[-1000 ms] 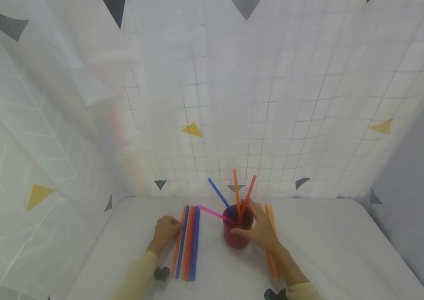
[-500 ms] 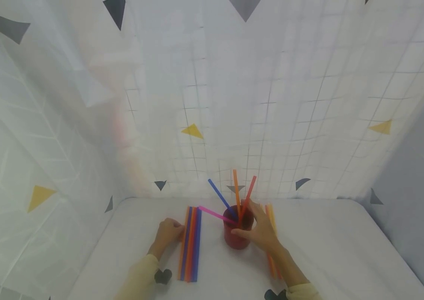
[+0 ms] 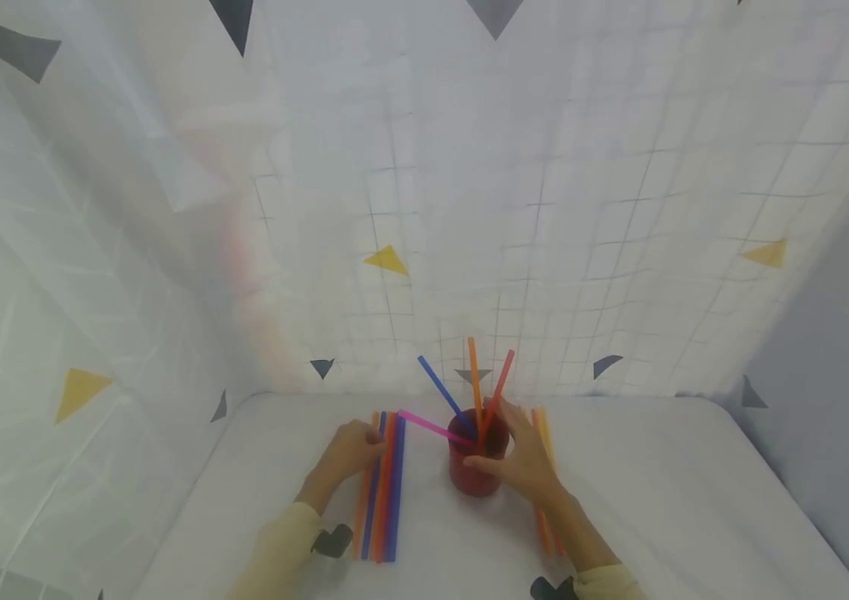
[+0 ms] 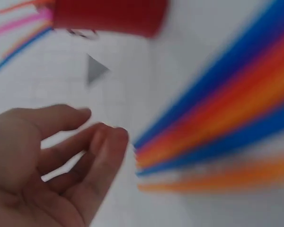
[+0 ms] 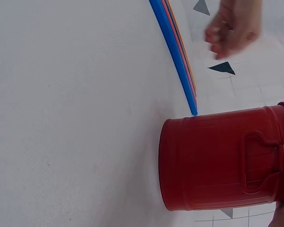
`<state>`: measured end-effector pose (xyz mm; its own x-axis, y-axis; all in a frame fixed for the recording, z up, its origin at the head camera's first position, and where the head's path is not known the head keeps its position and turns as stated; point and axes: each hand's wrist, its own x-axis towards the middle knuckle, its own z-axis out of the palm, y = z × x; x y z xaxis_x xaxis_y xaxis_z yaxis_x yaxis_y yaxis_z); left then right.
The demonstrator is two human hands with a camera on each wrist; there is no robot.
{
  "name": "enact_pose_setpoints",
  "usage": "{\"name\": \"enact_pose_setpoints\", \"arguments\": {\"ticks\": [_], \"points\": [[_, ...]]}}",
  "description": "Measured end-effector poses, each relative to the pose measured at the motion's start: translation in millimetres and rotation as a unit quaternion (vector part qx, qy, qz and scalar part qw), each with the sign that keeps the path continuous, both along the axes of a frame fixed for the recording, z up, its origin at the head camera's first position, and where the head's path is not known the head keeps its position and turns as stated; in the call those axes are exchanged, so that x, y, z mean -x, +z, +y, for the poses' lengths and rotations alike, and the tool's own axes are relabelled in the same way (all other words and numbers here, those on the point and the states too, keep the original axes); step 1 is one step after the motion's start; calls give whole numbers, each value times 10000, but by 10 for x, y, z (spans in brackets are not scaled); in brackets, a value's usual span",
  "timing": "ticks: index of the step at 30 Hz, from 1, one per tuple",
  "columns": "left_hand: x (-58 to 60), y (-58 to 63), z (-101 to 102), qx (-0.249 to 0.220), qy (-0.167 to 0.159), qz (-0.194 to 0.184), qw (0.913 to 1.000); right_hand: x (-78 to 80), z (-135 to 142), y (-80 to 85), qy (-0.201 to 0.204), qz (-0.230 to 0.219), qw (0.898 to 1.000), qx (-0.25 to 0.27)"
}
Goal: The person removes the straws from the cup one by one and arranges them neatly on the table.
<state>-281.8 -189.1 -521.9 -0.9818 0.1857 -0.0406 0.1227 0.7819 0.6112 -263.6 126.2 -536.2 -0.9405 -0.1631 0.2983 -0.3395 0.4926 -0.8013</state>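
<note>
My right hand [image 3: 525, 467] grips a small dark red bucket [image 3: 469, 482] near its rim, thumb on the near side and fingers around the far side. The bucket stands upright; a moulded handle shows on its wall in the right wrist view. Several straws lean inside it, among them a blue straw [image 3: 439, 385], an orange straw [image 3: 473, 367] and a pink straw [image 3: 424, 423]. My left hand [image 3: 352, 450] hovers over a row of orange, blue and red straws [image 3: 387, 525]. Its fingers are loosely bent, with nothing between them in the left wrist view.
Another bundle of yellow and orange straws [image 3: 542, 425] lies right of the bucket, partly behind my right forearm. The white table [image 3: 656, 483] meets a patterned cloth backdrop [image 3: 581, 208] at its far edge, with cloth at both sides too.
The left-hand straws, spread apart earlier, were pushed rightward into a tight row. My left hand has since lifted and moved right over them. My right hand stays on the bucket.
</note>
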Motion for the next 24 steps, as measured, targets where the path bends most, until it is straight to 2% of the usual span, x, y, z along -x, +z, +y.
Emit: {"name": "enact_pose_setpoints", "arguments": {"ticks": [2,5,8,11,18,24], "points": [[-14,88,101,-324,-215,100,9992,7,7,11,-33,-32,10000,-23],[-40,174,237,-933,-297,52,9952,2,6,35,-29,-48,10000,-53],[-62,201,341,-1586,-238,-84,9870,-3,4,45,24,12,10000,-39],[-89,211,414,-2185,-270,-102,9754,-8,5,45,57,78,10000,-13],[-161,214,542,-2712,-355,484,9607,-7,9,39,-33,-86,9999,-55],[-173,172,643,-3237,-484,707,9423,-12,10,58,47,52,10000,-68]]}}
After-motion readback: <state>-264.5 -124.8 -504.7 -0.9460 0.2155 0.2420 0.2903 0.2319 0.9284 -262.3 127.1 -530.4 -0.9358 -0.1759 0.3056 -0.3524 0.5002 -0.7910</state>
